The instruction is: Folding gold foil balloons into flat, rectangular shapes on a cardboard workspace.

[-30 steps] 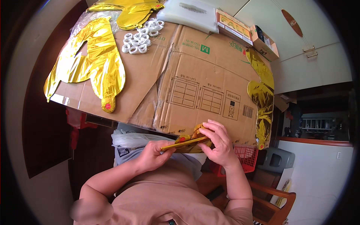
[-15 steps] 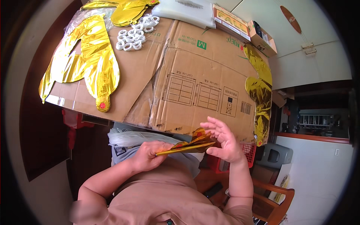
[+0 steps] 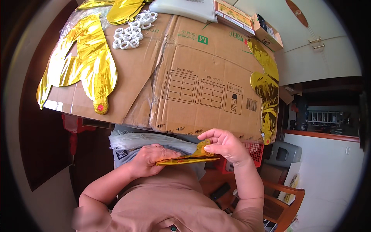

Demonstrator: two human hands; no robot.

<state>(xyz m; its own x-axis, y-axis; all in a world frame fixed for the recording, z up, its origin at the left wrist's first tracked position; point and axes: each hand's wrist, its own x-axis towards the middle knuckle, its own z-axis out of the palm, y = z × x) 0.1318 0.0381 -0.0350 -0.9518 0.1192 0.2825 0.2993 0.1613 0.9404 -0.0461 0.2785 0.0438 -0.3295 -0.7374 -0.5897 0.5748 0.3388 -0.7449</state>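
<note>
The right hand (image 3: 228, 149) has moved in, thumb against a raised flap (image 3: 200, 148) of the folded gold foil (image 3: 185, 161); whether its fingers pinch, I cannot tell. The left hand (image 3: 150, 157) clamps the other end, near the cardboard's (image 3: 216, 58) closest edge. Green and black print (image 3: 202, 40) lies between flat gold balloons (image 3: 92, 58).

- A flat, folded bundle of shiny gold metallic foil (image 3: 189, 161) lies at six o'clock from the middle of the view, held up clear of the cardboard.
- Its long, narrow edge runs from nine o'clock toward three o'clock, that end slightly higher.
- A loose, crinkled gold foil flap (image 3: 200, 147) stands up from the bundle toward one o'clock, partly opened away from the flat layers.
- The nine o'clock end is partly covered, so the number of layers is hard to tell.
</note>
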